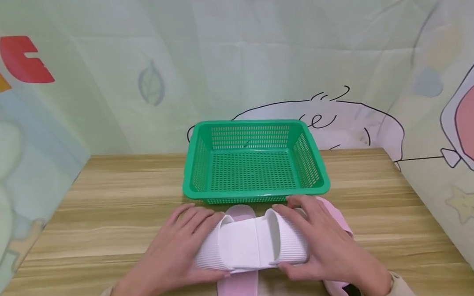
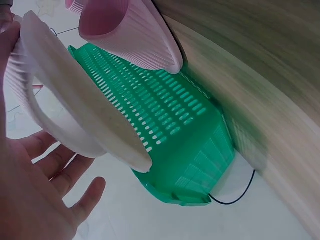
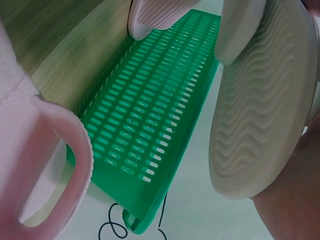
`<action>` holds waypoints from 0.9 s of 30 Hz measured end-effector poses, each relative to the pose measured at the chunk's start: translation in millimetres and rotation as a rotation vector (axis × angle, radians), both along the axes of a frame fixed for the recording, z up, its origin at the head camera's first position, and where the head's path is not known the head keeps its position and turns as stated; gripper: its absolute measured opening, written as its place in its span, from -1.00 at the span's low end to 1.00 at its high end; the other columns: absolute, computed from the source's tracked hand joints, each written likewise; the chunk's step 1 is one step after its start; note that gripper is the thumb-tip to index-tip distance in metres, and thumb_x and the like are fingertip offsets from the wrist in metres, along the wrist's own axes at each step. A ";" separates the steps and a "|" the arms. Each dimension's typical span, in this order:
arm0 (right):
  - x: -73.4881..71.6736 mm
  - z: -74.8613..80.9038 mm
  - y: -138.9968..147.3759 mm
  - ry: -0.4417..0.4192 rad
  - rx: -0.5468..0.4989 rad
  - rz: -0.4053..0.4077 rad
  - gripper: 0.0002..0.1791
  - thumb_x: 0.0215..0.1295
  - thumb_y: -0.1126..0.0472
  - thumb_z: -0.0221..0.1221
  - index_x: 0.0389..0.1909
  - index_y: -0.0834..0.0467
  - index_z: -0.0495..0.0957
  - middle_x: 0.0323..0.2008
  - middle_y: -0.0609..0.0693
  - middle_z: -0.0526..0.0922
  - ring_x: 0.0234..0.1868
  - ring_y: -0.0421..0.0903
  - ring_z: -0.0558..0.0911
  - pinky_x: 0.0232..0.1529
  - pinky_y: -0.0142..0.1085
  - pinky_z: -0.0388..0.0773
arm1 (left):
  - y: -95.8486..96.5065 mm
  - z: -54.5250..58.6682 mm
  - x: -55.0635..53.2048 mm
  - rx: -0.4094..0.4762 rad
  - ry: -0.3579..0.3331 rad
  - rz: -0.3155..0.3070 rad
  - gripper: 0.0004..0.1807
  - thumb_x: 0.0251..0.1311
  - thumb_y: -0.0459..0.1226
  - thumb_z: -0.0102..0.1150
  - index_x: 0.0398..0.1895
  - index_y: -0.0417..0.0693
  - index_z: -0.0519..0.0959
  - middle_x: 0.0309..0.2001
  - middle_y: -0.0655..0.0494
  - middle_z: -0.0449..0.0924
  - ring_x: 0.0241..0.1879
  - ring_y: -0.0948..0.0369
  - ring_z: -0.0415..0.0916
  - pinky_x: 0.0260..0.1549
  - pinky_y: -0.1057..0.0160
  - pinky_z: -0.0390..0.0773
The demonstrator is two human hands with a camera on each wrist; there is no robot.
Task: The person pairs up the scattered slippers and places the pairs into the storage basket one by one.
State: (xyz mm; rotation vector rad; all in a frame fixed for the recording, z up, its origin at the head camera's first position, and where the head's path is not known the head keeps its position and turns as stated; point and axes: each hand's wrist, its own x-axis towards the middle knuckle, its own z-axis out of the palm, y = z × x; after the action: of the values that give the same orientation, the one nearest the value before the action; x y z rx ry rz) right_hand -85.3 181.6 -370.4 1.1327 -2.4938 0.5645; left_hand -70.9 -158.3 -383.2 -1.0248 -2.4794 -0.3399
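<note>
Two white slippers with ribbed straps are held above the table, meeting end to end in the head view. My left hand (image 1: pixel 175 244) grips the left white slipper (image 1: pixel 238 243) around its strap side, thumb along the near edge. On the other side, my right hand (image 1: pixel 326 244) holds the right white slipper (image 1: pixel 292 243), its wavy sole (image 3: pixel 260 110) showing in the right wrist view. Beneath them lies a pink slipper (image 1: pixel 237 289), partly covered. Another pink slipper (image 1: pixel 337 216) rests on the table by my right hand, which hides much of it.
A green perforated basket (image 1: pixel 254 196) stands on the wooden table (image 1: pixel 131 196), just beyond the slippers, with nothing inside. Behind the table hangs a printed cloth backdrop (image 1: pixel 240 73), close to the table's back edge.
</note>
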 end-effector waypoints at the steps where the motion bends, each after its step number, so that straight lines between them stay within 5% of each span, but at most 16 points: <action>1: 0.0 -0.4 -0.2 -0.003 -0.002 0.001 0.15 -0.26 -0.28 0.57 0.46 0.02 0.44 0.24 0.02 0.42 0.26 -0.07 0.40 0.23 -0.13 0.38 | 1.0 0.1 -0.4 -0.008 -0.002 0.000 0.11 -0.20 0.51 0.46 0.34 0.00 0.53 0.16 0.15 0.60 0.20 0.13 0.51 0.42 -0.05 0.32; 27: 4.4 -1.9 -13.7 -0.034 -0.034 0.022 0.16 -0.21 -0.24 0.59 0.50 0.00 0.39 0.24 -0.03 0.40 0.09 -0.15 0.50 -0.07 -0.30 0.62 | 26.0 0.7 -4.5 -0.019 0.023 -0.054 0.09 -0.20 0.48 0.47 0.30 -0.02 0.54 0.14 0.13 0.60 0.19 0.15 0.51 0.39 -0.07 0.42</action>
State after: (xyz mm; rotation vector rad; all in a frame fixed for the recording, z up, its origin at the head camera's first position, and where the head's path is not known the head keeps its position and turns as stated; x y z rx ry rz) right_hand -80.9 167.8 -372.3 1.1488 -2.4933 0.6352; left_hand -75.4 -132.3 -382.5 -1.0991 -2.4427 -0.3197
